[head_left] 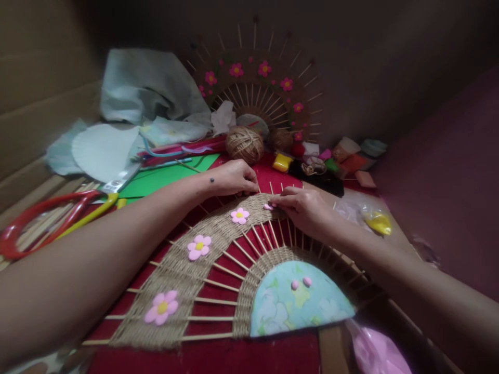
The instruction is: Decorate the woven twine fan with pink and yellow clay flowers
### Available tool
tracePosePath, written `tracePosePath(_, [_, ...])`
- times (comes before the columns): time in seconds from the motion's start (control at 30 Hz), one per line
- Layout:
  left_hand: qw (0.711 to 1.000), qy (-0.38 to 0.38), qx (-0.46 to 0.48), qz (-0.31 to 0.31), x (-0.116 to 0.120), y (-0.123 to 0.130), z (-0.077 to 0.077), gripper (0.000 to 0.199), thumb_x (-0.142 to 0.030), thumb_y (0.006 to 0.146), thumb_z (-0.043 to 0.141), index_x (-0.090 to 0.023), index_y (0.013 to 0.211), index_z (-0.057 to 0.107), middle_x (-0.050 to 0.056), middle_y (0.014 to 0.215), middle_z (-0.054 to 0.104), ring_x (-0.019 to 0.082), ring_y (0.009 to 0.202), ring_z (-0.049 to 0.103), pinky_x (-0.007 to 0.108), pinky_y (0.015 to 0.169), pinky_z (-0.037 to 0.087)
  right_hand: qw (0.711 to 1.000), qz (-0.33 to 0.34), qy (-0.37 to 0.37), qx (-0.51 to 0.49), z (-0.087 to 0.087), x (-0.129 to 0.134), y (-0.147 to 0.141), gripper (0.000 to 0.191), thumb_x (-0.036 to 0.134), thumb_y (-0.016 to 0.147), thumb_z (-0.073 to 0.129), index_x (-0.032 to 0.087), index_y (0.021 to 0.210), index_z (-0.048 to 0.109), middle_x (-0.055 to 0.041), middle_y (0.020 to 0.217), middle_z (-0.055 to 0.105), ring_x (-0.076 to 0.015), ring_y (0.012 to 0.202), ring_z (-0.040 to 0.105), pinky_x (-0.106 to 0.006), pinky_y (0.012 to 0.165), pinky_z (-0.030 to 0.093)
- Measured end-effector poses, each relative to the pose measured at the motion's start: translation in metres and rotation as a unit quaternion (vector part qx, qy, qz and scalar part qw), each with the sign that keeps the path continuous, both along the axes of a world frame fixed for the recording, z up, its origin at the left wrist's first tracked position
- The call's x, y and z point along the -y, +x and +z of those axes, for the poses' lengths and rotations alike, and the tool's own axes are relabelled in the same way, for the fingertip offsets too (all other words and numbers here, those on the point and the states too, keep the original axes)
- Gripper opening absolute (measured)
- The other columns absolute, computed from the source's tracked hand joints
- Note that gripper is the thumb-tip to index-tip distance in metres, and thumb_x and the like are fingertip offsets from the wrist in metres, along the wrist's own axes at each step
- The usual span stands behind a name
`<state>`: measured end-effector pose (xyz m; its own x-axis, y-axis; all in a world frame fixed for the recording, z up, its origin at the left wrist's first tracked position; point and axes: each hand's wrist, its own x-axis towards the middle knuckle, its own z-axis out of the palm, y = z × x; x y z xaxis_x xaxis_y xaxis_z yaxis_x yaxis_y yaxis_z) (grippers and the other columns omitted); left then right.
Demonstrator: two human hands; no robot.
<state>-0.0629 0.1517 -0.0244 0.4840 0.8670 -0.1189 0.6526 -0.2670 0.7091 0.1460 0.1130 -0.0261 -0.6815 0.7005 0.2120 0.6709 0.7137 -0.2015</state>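
Right hand has fingertips on pink petals atop the woven fan on the red desk surface; left hand curls at its upper edge, grip unclear; no legible writing.

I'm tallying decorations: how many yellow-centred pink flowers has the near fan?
3, up its left side: bottom flower, middle flower, top flower. Petals by the right hand may be another, partly hidden.
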Motion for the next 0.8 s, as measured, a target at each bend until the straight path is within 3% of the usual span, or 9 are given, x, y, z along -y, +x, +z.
tracePosePath(0.33, [1.0, 0.003, 0.003, 0.007, -0.0003, -0.0005, -0.0028, 0.02, -0.03, 0.073, 0.058, -0.013, 0.074, 0.069, 0.001, 0.061, 0.063, 0.011, 0.053, 0.055, 0.02, 0.05, 0.04, 1.0, -0.015, -0.017, -0.002, 0.0001, -0.0026, -0.0021, 0.022, 0.007, 0.081, 0.058, 0.016, 0.089, 0.076, -0.0072, 0.081, 0.07, -0.0167, 0.071, 0.063, -0.027, 0.068, 0.046])
tracePosePath(0.8, [1.0, -0.019, 0.014, 0.007, 0.0, -0.001, -0.0012, 0.017, -0.027, 0.073, 0.058, -0.013, 0.073, 0.067, 0.001, 0.06, 0.062, 0.011, 0.053, 0.056, 0.02, 0.049, 0.042, 0.998, -0.043, -0.02, -0.042, 0.0004, -0.0033, -0.0038, 0.017, -0.001, 0.071, 0.061, 0.014, 0.07, 0.069, -0.0027, 0.068, 0.067, -0.0119, 0.063, 0.057, -0.022, 0.063, 0.042])
